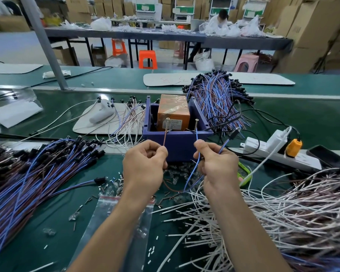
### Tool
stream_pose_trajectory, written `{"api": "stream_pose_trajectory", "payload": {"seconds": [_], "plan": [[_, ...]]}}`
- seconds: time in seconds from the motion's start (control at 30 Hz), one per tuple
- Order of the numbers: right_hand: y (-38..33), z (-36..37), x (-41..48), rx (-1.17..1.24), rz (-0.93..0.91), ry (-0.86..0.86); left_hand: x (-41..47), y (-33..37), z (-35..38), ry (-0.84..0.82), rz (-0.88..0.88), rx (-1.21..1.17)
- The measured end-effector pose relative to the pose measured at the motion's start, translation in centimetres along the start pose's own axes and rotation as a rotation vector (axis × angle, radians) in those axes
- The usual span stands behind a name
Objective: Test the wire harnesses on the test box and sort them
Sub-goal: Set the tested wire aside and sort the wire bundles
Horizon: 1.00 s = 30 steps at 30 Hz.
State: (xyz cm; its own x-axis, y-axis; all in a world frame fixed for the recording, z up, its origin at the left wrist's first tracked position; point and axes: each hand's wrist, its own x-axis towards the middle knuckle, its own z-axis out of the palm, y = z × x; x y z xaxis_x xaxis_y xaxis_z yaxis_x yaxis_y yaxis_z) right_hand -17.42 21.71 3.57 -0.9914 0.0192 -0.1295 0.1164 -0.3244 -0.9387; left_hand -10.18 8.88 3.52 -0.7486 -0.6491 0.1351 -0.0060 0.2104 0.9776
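White wire heap (283,209), plastic bag (114,218) (flat), power strip (304,160) beyond

A long green counter (302,118) runs across the room, with a second green strip behind it. A grey metal post (41,42) rises at a slant from the rail between them. Beyond lies a pale grey floor (14,50). Farther back stands a long dark table (126,34) strewn with white plastic bags (101,23), and a person (220,18) sits bent over it. Two orange stools (148,59) and a pink stool (246,63) stand near it. Brown cardboard boxes (312,32) are stacked high at the right and along the back, among white shelving racks (184,8). The light is even and cool.
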Motion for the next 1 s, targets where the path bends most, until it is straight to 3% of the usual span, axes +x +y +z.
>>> {"api": "stream_pose_trajectory", "payload": {"seconds": [0.33,0.77,1.0], "plan": [[-0.3,-0.3,0.1,0.030,0.000,-0.006,0.2,0.0,-0.2,0.027,-0.026,-0.033],[-0.2,-0.2,0.0,-0.012,0.002,-0.033,0.5,-0.2,-0.2,-0.059,0.018,0.010],[-1.1,-0.7,-0.8,0.095,-0.001,0.043,-0.1,-0.2,-0.6,0.101,0.003,-0.007]]}}
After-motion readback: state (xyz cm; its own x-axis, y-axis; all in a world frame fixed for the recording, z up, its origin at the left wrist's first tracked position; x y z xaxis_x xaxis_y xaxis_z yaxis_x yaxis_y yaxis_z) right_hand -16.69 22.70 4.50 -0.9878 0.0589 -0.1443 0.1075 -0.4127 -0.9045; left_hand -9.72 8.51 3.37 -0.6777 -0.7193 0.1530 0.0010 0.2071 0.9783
